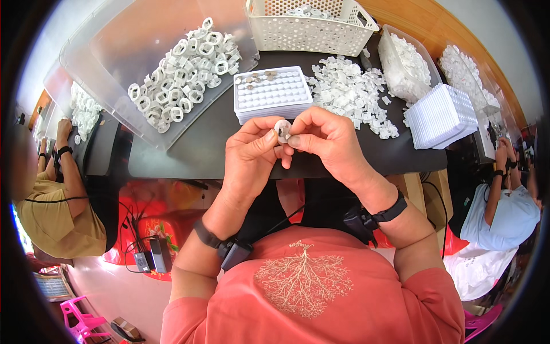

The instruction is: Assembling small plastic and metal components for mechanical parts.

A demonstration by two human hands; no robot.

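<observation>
Round white piece [283,124] is up between the two hands, at the middle of the scene, above the near edge of the black table [183,156]. Its disc-like face shows a dark slot, and because the outline is round no long axis stands out. The left hand [250,146] has it from the left, thumb and fingers pinched on that edge; the right hand [329,136] comes from the right, thumb and forefinger closed at the lower right edge. So the hands are together on one small thing, and neither is clearly nearer to it. Whether the right fingertips also pinch a second, smaller part cannot be told, since they cover the spot.

Just beyond the hands, on the far side, lies a stack of white trays [258,111] with rows of small bumps; a few brownish bits [270,75] rest on its far part. To the far left, many white ring-shaped pieces [177,86] lie in a clear bin [106,74]. Right of the trays, a loose pile of flat white pieces [348,89] spreads over the table, nearer the right hand than the left.
</observation>
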